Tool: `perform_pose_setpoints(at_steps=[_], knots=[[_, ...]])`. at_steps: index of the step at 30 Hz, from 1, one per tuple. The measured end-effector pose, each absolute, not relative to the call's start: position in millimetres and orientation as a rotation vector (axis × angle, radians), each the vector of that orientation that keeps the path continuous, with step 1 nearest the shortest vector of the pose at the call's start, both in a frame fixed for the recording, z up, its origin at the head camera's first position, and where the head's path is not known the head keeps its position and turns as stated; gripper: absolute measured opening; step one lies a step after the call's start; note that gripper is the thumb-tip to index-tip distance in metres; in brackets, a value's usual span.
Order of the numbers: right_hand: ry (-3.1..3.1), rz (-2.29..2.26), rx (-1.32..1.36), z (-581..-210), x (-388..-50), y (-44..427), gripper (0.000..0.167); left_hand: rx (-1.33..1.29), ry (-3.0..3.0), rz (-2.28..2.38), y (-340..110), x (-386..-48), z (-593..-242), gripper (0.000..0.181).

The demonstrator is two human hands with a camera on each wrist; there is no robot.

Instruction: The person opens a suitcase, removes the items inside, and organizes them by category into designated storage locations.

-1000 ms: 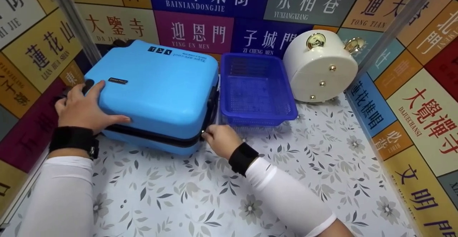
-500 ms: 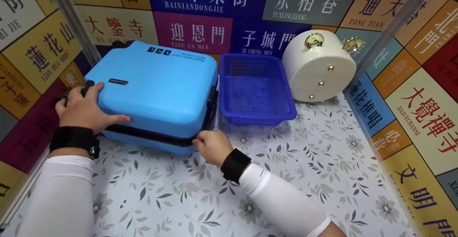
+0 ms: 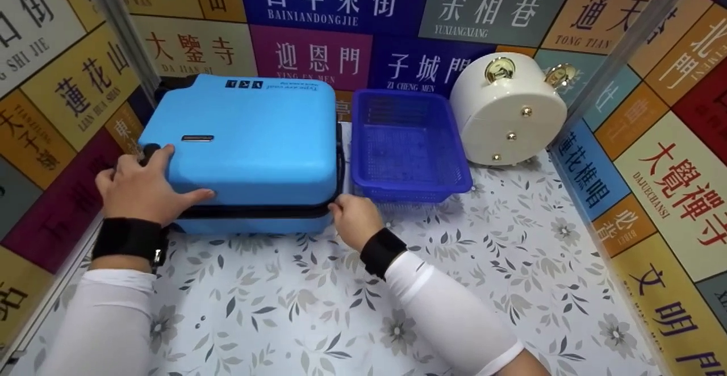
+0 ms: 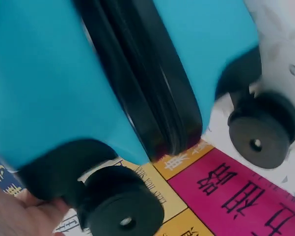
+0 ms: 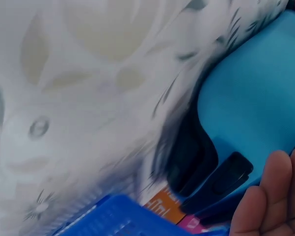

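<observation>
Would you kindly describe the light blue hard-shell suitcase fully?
The light blue, plastic-looking suitcase lies flat, lid down, on a white leaf-patterned surface: dark print and plate on top, black side band, black wheels at left. The left hand holds its near left corner; the right hand pinches at the near right corner.

A boxed-in, booth-like spot, its wider setting impossible to tell — panels [image 3: 341, 29] of coloured blocks with Chinese lettering line the far, left and right edges of the flowered desk [image 3: 272, 319] — clear posts [image 3: 642, 29] mark both far corners
</observation>
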State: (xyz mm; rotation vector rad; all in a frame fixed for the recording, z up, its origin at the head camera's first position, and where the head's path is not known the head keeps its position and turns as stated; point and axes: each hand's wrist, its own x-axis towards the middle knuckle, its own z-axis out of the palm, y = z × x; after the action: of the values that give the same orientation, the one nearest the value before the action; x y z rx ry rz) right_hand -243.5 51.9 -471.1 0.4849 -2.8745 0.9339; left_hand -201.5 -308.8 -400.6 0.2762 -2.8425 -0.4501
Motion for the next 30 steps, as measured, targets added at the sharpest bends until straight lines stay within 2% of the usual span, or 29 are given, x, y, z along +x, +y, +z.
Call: perform_pose_setpoints(at_steps=[5,15,30], knots=[[-2.867,0.877,0.432,-470.9,-249.1,54.2,0.028,0.285,-2.786,-0.408,-310.3,-199.7,-408.8,0.119],[-2.855,0.911,0.467,-473.0,-248.2,53.9,0.031,0.292,-2.773,-0.377,-312.2,-201.7,-420.6,0.121],[-2.895,0.872,0.495,-469.8,-247.7,53.0,0.024,0.39,-2.75,-0.275,-289.3,-194.1,-423.5,0.119]])
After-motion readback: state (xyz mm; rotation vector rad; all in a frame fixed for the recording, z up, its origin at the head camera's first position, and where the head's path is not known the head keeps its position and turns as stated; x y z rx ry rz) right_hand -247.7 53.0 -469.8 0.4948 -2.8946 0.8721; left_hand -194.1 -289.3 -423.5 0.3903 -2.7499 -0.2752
